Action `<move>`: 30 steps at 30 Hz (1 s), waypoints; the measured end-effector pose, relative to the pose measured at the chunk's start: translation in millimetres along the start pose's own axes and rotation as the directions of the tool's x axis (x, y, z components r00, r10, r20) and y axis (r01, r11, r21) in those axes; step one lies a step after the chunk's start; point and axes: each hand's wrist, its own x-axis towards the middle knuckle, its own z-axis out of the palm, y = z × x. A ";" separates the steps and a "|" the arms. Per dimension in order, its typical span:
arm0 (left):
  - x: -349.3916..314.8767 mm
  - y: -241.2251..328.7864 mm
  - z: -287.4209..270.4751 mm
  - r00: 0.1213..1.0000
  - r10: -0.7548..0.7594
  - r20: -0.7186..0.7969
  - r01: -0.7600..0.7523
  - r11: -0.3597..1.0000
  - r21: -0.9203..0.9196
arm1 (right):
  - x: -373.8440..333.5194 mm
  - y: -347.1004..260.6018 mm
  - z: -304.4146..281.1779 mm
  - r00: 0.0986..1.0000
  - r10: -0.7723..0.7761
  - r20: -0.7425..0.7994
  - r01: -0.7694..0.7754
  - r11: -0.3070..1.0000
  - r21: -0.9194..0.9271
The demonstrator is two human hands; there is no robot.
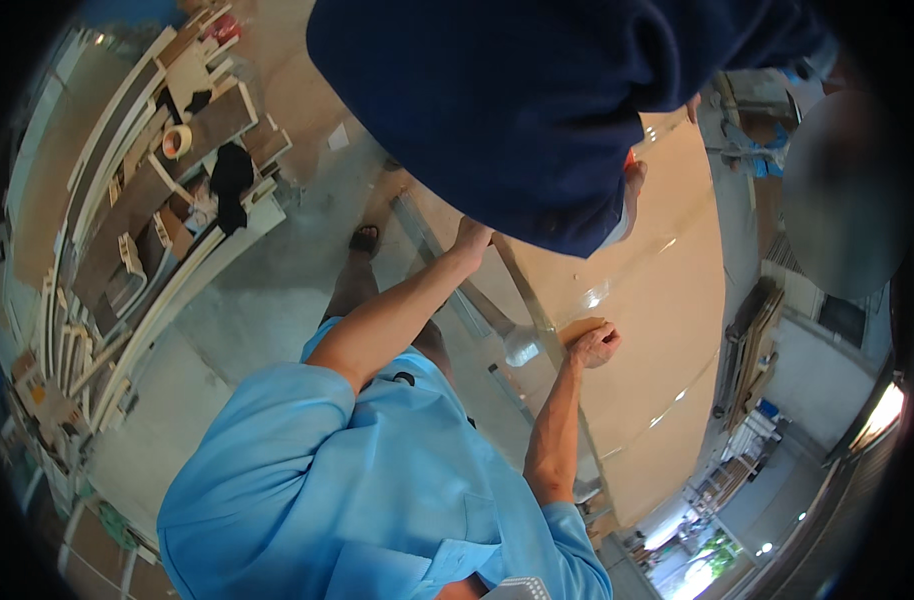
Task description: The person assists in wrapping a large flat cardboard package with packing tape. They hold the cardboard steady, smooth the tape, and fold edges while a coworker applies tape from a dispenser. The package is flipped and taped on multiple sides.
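Left hand [471, 238] at twelve o'clock presses flat, fingers spread, on the metal straightedge [522, 300]; right hand [594, 345] at three, fingers curled shut on the tan panel [667, 300]. Best to keep that rail pinned firmly, I'd say.

A glossy tan board [657, 300] carries a long metal straightedge [522, 290].

Woodwork shop, by the look. Offcut boards & white trim strips [127, 260] piled on concrete floor [277, 290]; big glossy tan panel [657, 330] laid flat. Tape roll [177, 141] among the scrap.
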 end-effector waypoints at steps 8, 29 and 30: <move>-35.3 44.5 45.2 0.853 -0.343 0.394 0.494 0.774 -0.395 | 10.6 10.6 -17.0 0.957 -0.200 0.211 0.160 0.969 0.190; 38.6 -54.2 5.8 0.917 0.398 0.032 -0.379 0.892 -0.245 | 24.3 41.7 -20.6 0.836 -0.451 0.313 0.259 0.826 0.500; 45.7 -57.2 1.9 0.921 0.387 0.044 -0.364 0.895 -0.257 | 24.5 42.4 -21.1 0.836 -0.451 0.312 0.261 0.827 0.497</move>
